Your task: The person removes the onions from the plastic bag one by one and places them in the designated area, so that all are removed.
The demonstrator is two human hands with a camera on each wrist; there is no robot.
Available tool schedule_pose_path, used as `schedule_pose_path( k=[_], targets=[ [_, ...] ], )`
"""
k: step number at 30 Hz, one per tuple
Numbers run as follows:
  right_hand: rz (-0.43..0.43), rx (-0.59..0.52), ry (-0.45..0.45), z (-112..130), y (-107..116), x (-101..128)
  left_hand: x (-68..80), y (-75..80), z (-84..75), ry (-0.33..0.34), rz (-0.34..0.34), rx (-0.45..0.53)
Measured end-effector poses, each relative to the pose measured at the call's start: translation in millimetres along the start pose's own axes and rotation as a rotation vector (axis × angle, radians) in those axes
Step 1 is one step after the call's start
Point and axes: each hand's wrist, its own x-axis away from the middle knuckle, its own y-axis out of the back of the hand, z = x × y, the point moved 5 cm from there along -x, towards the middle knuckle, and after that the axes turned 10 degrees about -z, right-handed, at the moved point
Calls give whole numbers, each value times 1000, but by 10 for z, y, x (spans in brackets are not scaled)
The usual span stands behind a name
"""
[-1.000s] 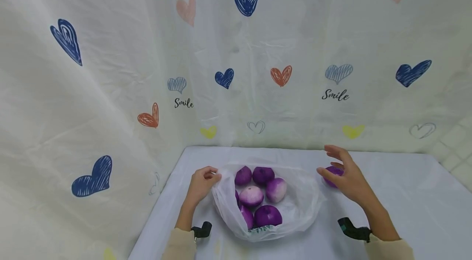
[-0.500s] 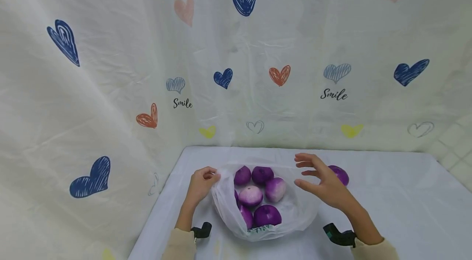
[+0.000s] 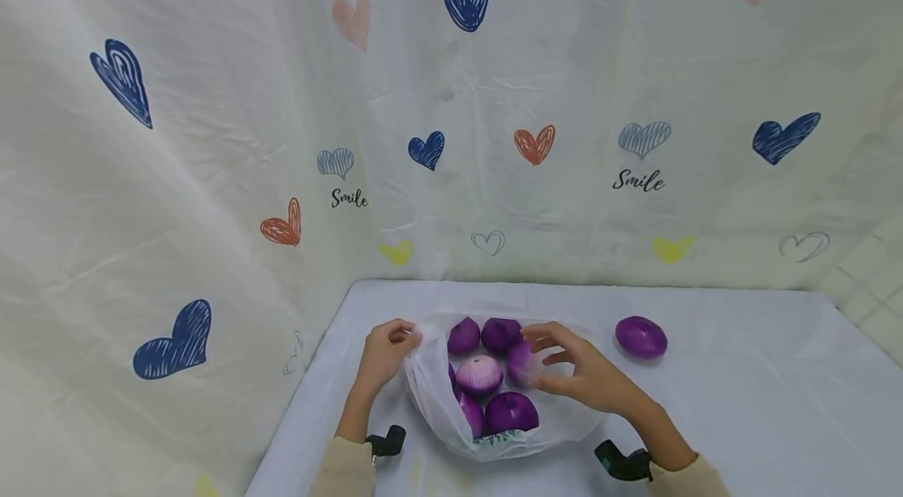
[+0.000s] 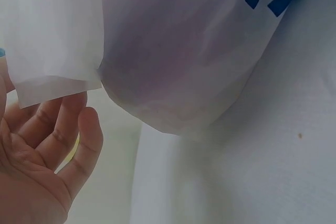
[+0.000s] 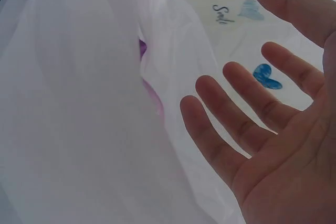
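Observation:
A white plastic bag (image 3: pixel 440 411) lies with its mouth wide, several purple onions inside it. My left hand (image 3: pixel 384 352) holds the bag's left rim; in the left wrist view its fingers (image 4: pixel 63 124) curl at the hanging plastic edge (image 4: pixel 58 90). My right hand (image 3: pixel 582 371) hovers over the bag's right side, thumb and fingers spread, right at a pale purple onion (image 3: pixel 520 362) and partly covering it. In the right wrist view the right palm faces the bag (image 5: pixel 94 103) with nothing in it. Near the bag's middle sits a whitish-topped onion (image 3: pixel 480 374).
One loose purple onion (image 3: pixel 641 338) lies on the white-covered table (image 3: pixel 762 403), right of the bag. Behind the table hangs a pale curtain (image 3: pixel 564 50) printed with hearts. Each wrist carries a black camera mount, such as the right one (image 3: pixel 624 462).
My right hand has moved left from the loose onion to above the bagged onions, uncovering the loose one. My left hand stays at the bag's rim.

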Motion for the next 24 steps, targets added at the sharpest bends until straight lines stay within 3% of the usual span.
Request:
schedule_pose_path(
  k=[7, 24],
  targets=[
    [110, -63, -100, -85, -172, 18, -11, -9, 20, 3, 1, 6],
    [264, -80, -168, -164, -366, 101, -16, -10, 35, 3, -2, 3]
  ],
)
